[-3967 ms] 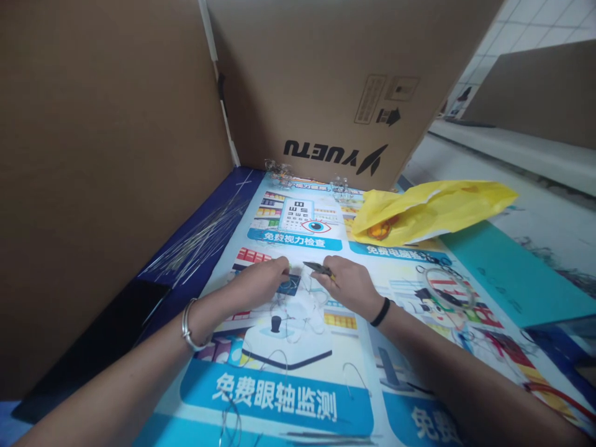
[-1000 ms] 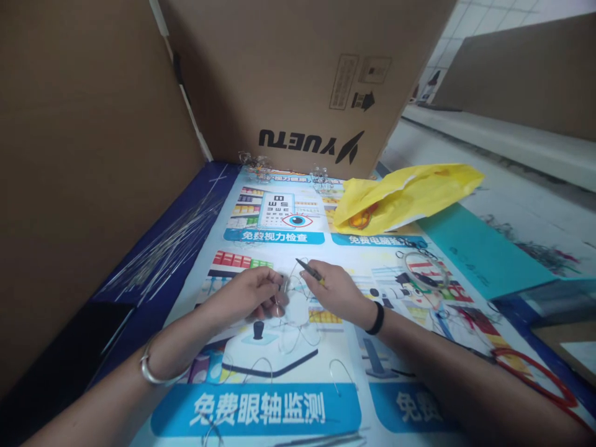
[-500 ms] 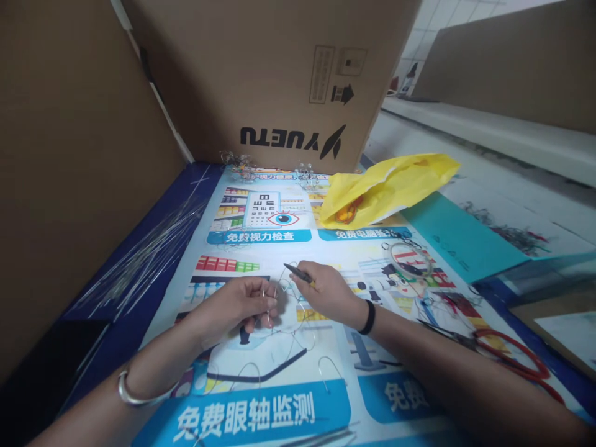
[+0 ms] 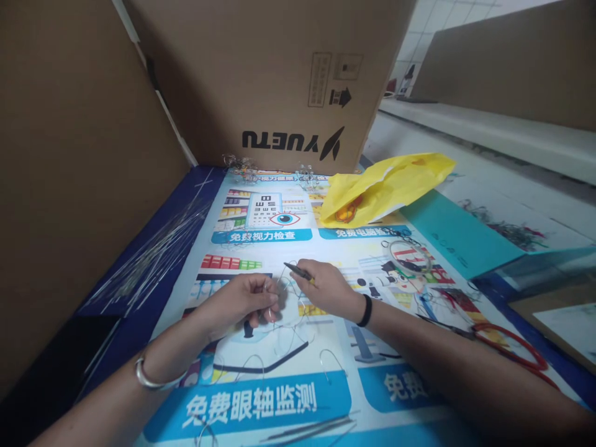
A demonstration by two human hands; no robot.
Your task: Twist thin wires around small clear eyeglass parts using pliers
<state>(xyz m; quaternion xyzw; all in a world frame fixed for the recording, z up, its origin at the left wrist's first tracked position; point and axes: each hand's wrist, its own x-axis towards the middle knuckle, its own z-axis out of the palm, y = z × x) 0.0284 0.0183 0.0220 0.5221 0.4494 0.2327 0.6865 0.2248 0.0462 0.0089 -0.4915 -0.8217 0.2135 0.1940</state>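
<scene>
My left hand [image 4: 246, 300] pinches a thin, curved metal wire [image 4: 267, 287] between thumb and fingers, near the middle of the printed sheet. To its right, my right hand [image 4: 323, 287] is closed around a dark pointed tool [image 4: 298, 270], whose tip points up and left. Thin wire loops [image 4: 294, 304] hang between and below the two hands; where each strand ends is too fine to tell. Bent wire pieces [image 4: 333, 360] lie on the sheet nearer to me.
Straight wires [image 4: 149, 261] lie on the blue cloth at left. A yellow bag [image 4: 395, 183], a wire coil [image 4: 407, 257] and red-handled scissors [image 4: 507, 344] are at right. A cardboard box [image 4: 279, 74] stands behind, with wire clusters [image 4: 242, 166] at its foot.
The view has shifted slightly, and my left forearm appears a little further right. Both hands keep nearly the same pose, still holding the wire and the tool.
</scene>
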